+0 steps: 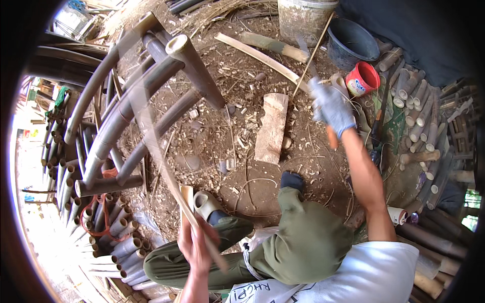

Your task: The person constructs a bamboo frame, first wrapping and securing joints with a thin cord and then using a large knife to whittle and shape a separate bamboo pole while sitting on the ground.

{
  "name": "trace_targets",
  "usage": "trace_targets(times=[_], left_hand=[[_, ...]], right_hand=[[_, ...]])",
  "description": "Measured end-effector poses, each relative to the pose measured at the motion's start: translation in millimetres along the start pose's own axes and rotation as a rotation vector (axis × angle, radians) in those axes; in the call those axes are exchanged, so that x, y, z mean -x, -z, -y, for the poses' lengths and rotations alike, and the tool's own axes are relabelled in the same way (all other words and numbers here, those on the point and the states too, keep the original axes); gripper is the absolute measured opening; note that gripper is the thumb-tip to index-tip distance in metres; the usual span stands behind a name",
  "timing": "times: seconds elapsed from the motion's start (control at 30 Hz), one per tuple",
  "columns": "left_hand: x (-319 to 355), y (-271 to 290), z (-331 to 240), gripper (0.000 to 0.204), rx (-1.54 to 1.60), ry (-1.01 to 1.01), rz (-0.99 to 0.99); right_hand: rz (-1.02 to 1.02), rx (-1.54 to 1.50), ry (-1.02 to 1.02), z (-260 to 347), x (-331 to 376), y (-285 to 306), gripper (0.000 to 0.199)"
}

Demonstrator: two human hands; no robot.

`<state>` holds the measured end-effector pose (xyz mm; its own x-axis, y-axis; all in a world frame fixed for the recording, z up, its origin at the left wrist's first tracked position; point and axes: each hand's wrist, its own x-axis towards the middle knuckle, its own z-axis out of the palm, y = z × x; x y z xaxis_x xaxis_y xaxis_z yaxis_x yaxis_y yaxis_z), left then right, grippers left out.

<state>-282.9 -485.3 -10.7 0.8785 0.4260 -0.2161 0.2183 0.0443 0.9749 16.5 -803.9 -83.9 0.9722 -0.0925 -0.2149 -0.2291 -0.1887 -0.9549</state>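
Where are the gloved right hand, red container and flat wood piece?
Gloved right hand (332, 106), head view: the hand's middle.
Red container (355, 86), head view: outer wall.
Flat wood piece (272, 129), head view: upper face.

Shavings (251, 121) litter my dirt floor (323, 177); light (33, 166) glares past its left edge, dark sheeting (414, 40) at its far-right corner.

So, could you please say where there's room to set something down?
Between the frame and block lies the most open ground, though chips litter it; another patch lies right of the block, below the right hand. Around the red tub and bamboo pile it's crowded.
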Motion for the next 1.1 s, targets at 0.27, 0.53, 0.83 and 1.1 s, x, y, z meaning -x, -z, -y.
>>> trace_targets(times=[0.27,0.53,0.83,1.1], left_hand=[[-169.0,-98.2,26.8,0.028,0.121,-0.417,0.472],[-100.8,-89.2,6.7,0.055,0.501,0.551,0.741],[-80.2,-71.4,8.2,0.039,0.041,0.307,0.352],[-76.5,-79.1,26.2,0.044,-0.156,0.094,0.259]], right_hand=[[0.488,-0.589,-0.349,24.3,90.6,-98.9,0.047],[0.310,-0.494,-0.193,16.3,30.1,-77.4,0.027],[0.104,0.580,0.716,6.1,58.8,-62.0,0.044],[0.338,0.788,0.748,-12.9,118.7,-71.1,0.051]])
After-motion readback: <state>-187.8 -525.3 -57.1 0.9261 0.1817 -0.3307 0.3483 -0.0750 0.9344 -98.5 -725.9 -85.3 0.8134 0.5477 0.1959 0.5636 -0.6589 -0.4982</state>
